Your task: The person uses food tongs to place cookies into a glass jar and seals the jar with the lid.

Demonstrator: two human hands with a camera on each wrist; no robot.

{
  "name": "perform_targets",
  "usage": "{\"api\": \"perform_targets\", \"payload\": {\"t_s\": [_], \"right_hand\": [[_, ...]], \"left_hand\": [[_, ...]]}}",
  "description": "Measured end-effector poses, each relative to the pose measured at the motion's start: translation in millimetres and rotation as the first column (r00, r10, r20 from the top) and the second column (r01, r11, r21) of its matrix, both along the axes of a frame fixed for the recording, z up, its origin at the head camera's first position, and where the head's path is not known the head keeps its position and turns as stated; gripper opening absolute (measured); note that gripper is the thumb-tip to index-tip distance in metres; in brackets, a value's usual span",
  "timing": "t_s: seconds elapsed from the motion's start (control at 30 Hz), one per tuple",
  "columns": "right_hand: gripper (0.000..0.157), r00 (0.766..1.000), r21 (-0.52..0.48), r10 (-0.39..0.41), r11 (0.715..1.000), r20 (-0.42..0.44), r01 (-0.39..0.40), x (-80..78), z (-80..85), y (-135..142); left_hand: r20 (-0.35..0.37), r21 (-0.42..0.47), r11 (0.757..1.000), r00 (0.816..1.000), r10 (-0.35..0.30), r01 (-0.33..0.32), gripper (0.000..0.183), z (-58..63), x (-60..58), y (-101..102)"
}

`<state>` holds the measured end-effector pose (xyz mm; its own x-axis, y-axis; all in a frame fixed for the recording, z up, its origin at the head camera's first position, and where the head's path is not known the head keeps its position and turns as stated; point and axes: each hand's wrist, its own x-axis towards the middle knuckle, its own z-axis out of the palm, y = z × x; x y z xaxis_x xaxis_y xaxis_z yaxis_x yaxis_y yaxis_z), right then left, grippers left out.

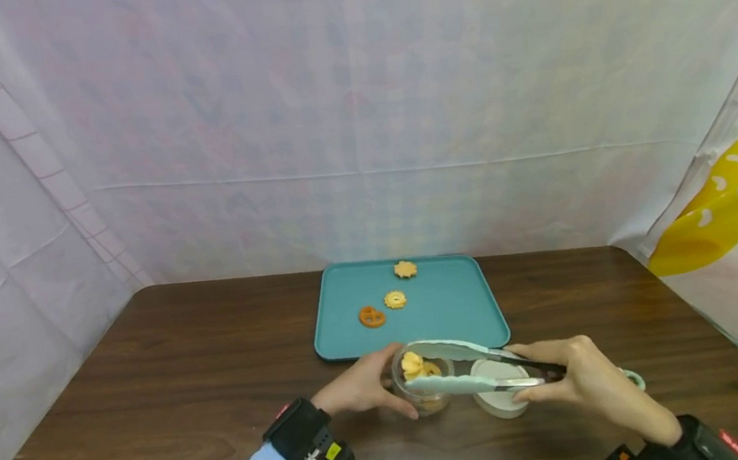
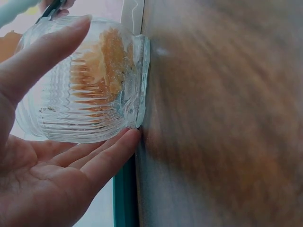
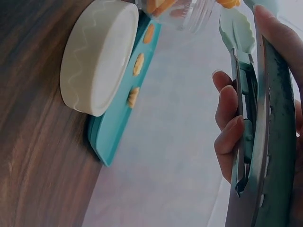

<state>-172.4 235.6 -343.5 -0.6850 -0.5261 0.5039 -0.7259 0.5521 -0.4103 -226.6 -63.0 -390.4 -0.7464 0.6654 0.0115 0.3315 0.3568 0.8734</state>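
My left hand [image 1: 365,388] holds a ribbed clear glass jar [image 2: 90,106] round its side, thumb on one side and fingers on the other. Several yellow and golden biscuits show inside it. Metal tongs [image 1: 455,385] with pale green scalloped tips are gripped in my right hand [image 1: 580,377]. Their tips lie over the jar's mouth. A yellow flower-shaped biscuit [image 1: 412,365] shows between the tips; whether they pinch it, I cannot tell. Just right of the jar, partly under the tongs, sits a round cream piece [image 3: 99,56] with a flat white top and zigzag side.
Behind the jar lies a teal tray [image 1: 459,303] bearing a pretzel [image 1: 372,317], a round biscuit [image 1: 395,300] and a flower-shaped biscuit [image 1: 405,269]. The dark wooden table [image 1: 217,338] meets a pale cloth wall at its back edge. A yellow cutout [image 1: 703,222] hangs at right.
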Motion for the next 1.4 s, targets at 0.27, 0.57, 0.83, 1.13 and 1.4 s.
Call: {"api": "perform_targets", "payload": {"t_s": [0.27,0.57,0.83,1.13,1.4], "right_hand": [[0.049,1.000,0.012,-0.012,1.000,-0.012,0.012,-0.1,-3.3,-1.7],[0.047,0.999,0.029,-0.038,0.999,-0.003,0.038,-0.4,-5.1,0.4],[0.048,0.999,0.035,-0.041,0.999,-0.016,0.042,-2.1,-9.6,2.6],[0.049,0.996,0.036,-0.052,0.998,-0.066,0.054,-2.2,-9.1,0.4],[0.051,0.993,0.076,-0.082,0.993,-0.089,0.089,-1.2,-5.5,-1.0]], "left_hand": [[0.004,-0.001,1.000,1.000,-0.005,0.005,0.082,-0.2,-0.5,-0.9],[-0.028,-0.020,1.000,1.000,0.004,-0.005,0.081,-0.2,0.9,-0.5],[-0.039,-0.025,1.000,0.999,0.005,-0.006,0.080,-1.0,0.8,-0.8],[-0.020,-0.015,1.000,1.000,0.000,-0.001,0.079,-0.4,1.0,-0.8],[-0.010,0.009,1.000,1.000,0.003,-0.003,0.077,-0.3,1.0,0.0]]}}
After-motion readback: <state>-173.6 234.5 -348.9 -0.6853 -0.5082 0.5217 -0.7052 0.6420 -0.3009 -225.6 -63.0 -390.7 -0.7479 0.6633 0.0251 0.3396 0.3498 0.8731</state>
